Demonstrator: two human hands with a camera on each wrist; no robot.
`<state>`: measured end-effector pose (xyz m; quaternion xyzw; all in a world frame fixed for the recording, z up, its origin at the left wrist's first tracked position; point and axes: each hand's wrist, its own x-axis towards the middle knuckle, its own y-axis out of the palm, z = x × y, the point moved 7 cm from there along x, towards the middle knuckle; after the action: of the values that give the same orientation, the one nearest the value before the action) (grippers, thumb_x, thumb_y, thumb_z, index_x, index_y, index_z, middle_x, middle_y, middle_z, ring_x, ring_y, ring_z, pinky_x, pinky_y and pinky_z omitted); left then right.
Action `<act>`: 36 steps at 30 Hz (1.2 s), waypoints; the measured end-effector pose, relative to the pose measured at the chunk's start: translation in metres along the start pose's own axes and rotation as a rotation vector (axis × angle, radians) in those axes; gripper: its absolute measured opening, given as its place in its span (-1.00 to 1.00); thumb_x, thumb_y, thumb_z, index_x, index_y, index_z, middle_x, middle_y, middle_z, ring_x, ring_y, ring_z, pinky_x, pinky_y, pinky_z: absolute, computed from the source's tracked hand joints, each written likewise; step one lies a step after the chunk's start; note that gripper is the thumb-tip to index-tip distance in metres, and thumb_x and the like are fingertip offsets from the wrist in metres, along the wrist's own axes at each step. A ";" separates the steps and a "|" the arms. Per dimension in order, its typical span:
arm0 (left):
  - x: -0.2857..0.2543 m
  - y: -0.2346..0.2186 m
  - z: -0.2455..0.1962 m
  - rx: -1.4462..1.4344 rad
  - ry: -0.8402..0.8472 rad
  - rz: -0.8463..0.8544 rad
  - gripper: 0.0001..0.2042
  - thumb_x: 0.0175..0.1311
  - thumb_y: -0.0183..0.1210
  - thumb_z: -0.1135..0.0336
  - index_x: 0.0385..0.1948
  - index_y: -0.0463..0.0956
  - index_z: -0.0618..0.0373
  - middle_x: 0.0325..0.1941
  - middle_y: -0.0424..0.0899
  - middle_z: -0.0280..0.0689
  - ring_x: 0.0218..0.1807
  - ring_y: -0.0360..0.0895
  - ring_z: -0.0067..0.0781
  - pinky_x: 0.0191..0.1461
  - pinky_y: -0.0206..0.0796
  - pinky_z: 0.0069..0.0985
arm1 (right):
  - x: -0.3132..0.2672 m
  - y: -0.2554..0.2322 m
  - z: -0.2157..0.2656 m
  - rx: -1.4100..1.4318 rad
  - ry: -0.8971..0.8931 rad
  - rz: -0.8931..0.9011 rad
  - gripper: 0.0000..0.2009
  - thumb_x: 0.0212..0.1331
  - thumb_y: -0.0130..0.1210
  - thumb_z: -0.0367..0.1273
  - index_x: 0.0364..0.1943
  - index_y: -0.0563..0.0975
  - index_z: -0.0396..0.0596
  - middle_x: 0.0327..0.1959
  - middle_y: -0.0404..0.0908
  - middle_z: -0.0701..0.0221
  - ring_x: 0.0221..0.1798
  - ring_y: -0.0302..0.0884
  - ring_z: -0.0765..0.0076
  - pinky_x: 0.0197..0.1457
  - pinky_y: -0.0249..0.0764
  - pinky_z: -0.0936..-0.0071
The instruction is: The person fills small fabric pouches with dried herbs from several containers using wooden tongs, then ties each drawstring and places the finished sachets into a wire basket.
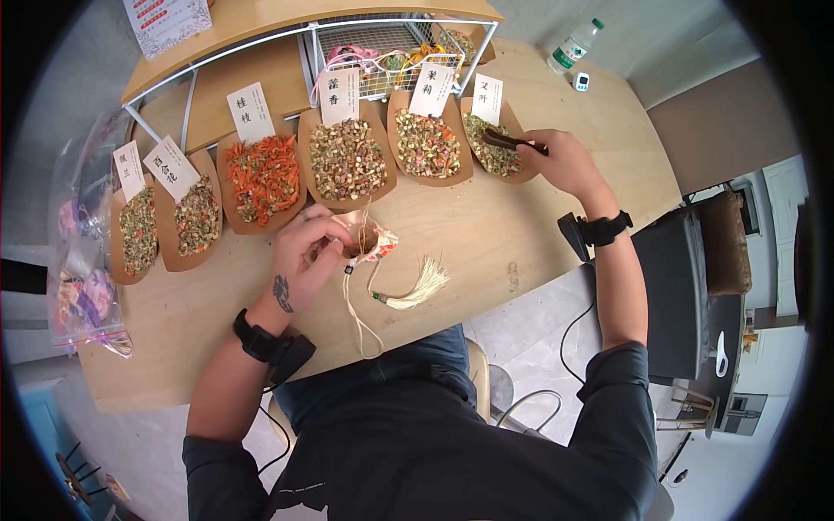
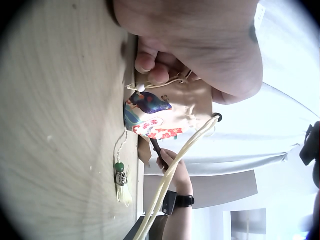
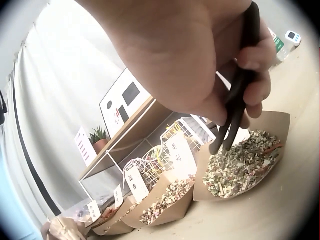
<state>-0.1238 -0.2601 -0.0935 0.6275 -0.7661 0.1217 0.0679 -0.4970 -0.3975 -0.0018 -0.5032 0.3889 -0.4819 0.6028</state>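
My left hand [image 1: 302,253] pinches the top of a small cream drawstring pouch [image 2: 175,102] over the table. The pouch carries a printed blue bird and red flowers, and its mouth faces up in the head view. From it hang cream cords [image 1: 356,311] and a pale tassel [image 1: 424,285] with a green bead. At the far right tray, my right hand [image 1: 561,163] grips dark tongs [image 3: 234,107]. Their tips point down at chopped dried herbs [image 3: 245,162] in a brown paper tray [image 3: 281,122], close over the heap.
More paper trays of dried herbs, with labelled cards, curve to the left, one holding orange pieces [image 1: 261,174]. Behind them stands a shelf [image 1: 243,33] with a white wire basket [image 1: 382,80]. A water bottle [image 1: 575,48], a small timer [image 1: 581,82] and plastic bags [image 1: 82,286] flank them.
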 end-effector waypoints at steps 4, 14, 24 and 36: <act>0.000 0.000 0.002 -0.026 0.002 -0.001 -0.90 0.28 0.17 0.55 -0.27 0.67 0.28 -0.20 0.49 -0.37 -0.35 0.37 -0.69 -0.29 0.20 -0.67 | -0.008 -0.001 0.011 -0.028 -0.080 0.015 -0.73 0.32 0.27 -0.21 -0.01 0.79 0.02 -0.20 0.78 0.14 -0.12 0.73 -0.05 0.00 0.62 0.12; 0.000 0.002 0.001 -0.020 -0.007 0.016 -0.90 0.28 0.16 0.56 -0.27 0.67 0.28 -0.20 0.49 -0.36 -0.34 0.38 -0.69 -0.28 0.20 -0.67 | -0.008 -0.006 0.011 -0.118 -0.018 -0.109 -0.72 0.29 0.29 -0.19 0.00 0.79 0.07 -0.19 0.76 0.22 -0.10 0.73 -0.01 -0.02 0.64 0.11; 0.000 0.000 -0.001 0.005 0.001 0.009 -0.90 0.28 0.16 0.56 -0.27 0.67 0.27 -0.22 0.51 -0.36 -0.35 0.39 -0.68 -0.29 0.20 -0.66 | -0.001 -0.003 -0.011 -0.156 0.033 -0.200 -0.74 0.36 0.22 -0.19 -0.04 0.79 0.06 -0.18 0.78 0.19 -0.09 0.74 -0.05 0.01 0.64 0.07; 0.000 0.001 -0.002 0.007 0.004 0.016 -0.91 0.29 0.17 0.54 -0.28 0.67 0.27 -0.22 0.50 -0.37 -0.33 0.40 -0.68 -0.28 0.22 -0.66 | -0.005 0.006 -0.022 -0.153 0.224 0.033 -0.67 0.41 0.14 -0.12 0.01 0.79 0.05 -0.16 0.83 0.15 -0.07 0.78 -0.04 0.07 0.65 0.11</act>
<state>-0.1252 -0.2595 -0.0921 0.6214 -0.7704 0.1261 0.0661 -0.5179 -0.3974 -0.0120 -0.4842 0.4976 -0.4940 0.5233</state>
